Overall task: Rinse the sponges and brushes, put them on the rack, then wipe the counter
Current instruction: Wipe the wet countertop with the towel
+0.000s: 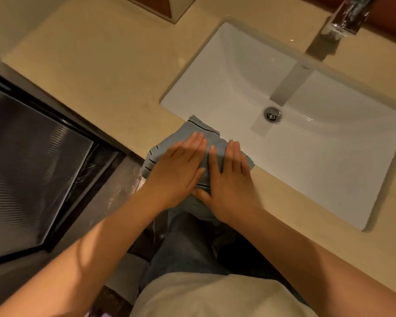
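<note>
A grey-blue cloth (199, 131) with thin dark stripes lies on the front strip of the beige counter (96, 65), between the sink's near rim and the counter edge. My left hand (176, 170) rests flat on the cloth's left part, fingers together and stretched out. My right hand (231, 179) presses flat on its right part, thumb on the cloth's lower fold. Part of the cloth hangs over the counter's front edge. No sponges, brushes or rack are in sight.
A white rectangular sink (306, 138) with a metal drain (272, 114) is set into the counter at right. A chrome faucet (348, 17) stands behind it. A white box (178, 8) sits at the back. A dark glass panel (32, 156) lies left below.
</note>
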